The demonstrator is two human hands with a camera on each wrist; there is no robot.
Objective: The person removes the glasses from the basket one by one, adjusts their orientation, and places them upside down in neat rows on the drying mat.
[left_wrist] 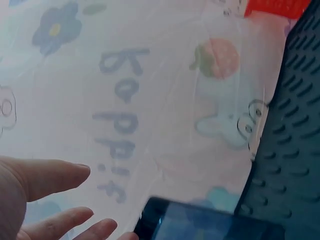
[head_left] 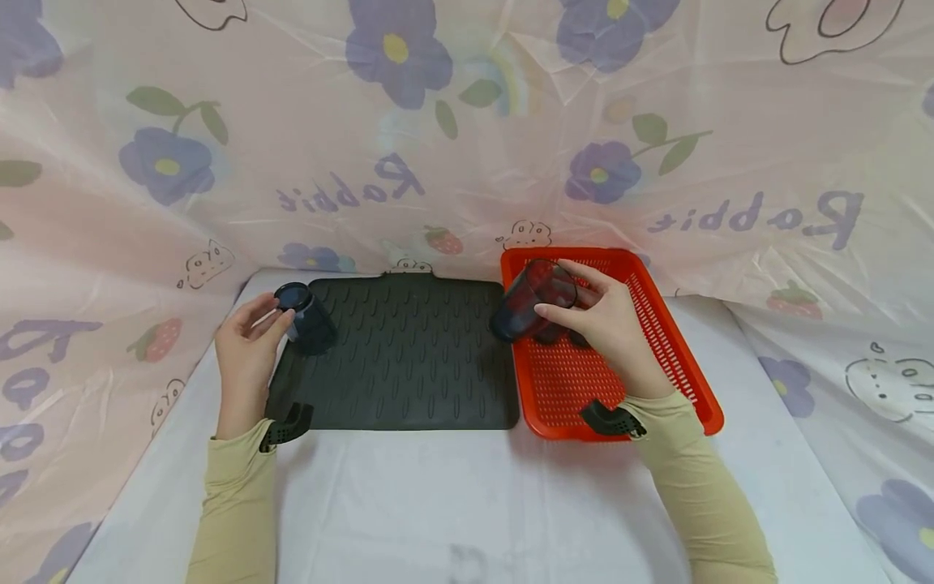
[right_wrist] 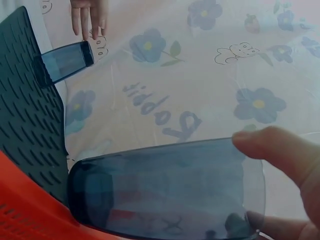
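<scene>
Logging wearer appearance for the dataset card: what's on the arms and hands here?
Both arms wear long, snug beige sleeves reaching the wrists. A black perforated camera mount sits at each wrist: left mount, right mount. The left hand and right hand are bare: no gloves, and no rings or watch visible. No cables show.

Two dark tinted cups (head_left: 307,319) (head_left: 531,300), one black ridged mat (head_left: 409,365), one red perforated tray (head_left: 657,324), two hands (head_left: 244,349) (head_left: 609,324).
</scene>
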